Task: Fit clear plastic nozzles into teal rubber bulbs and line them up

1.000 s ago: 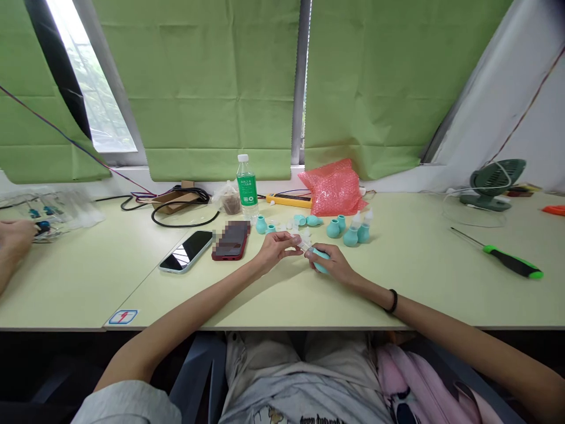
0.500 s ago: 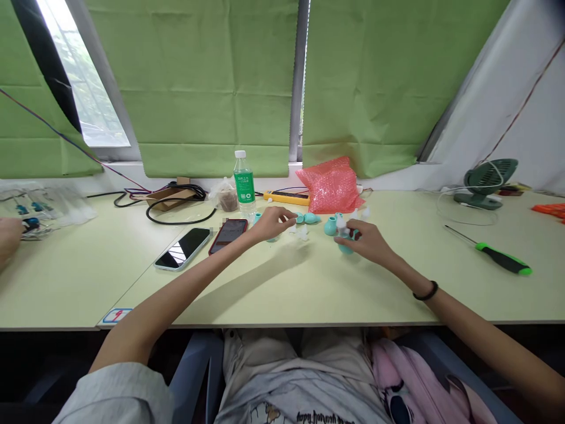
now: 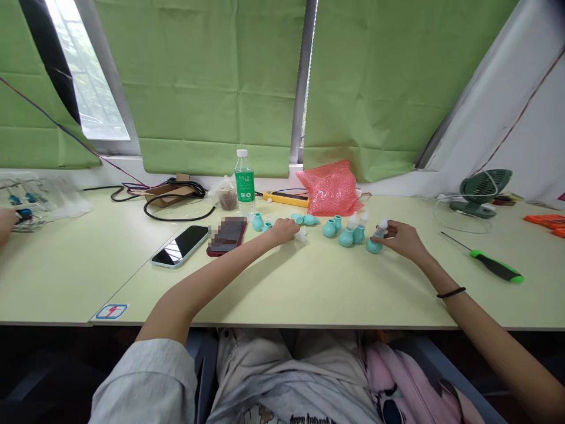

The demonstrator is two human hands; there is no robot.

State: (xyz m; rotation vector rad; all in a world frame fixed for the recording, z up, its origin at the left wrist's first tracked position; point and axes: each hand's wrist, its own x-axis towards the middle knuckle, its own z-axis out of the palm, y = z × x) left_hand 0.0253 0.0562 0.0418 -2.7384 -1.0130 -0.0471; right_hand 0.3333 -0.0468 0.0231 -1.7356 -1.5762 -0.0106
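My right hand (image 3: 399, 240) pinches a teal squeeze bulb with a white nozzle (image 3: 375, 244), which stands on the table. Just left of it are two more teal bulbs with white nozzles (image 3: 346, 237). Beyond those stand two open-necked teal bulbs (image 3: 329, 228). My left hand (image 3: 283, 231) is closed, its fingertips down at some small white translucent pieces (image 3: 302, 235); what it grips, if anything, is hidden. Behind that hand two teal bulbs (image 3: 311, 219) lie on their sides. Another teal bulb (image 3: 257, 222) stands to its left, with a second one partly covered by the hand.
Two phones (image 3: 180, 246) lie left of my forearm. Along the back are a water bottle (image 3: 245, 185), a yellow tool (image 3: 286, 199) and a pink bubble-wrap pouch (image 3: 333, 188). A screwdriver (image 3: 497, 265) and a green fan (image 3: 481, 191) are right. Another person's hand (image 3: 5, 225) shows far left.
My right hand has moved right with a nozzled bulb, uncovering two others with nozzles. My left hand has lowered to the white pieces and its fingers have closed.
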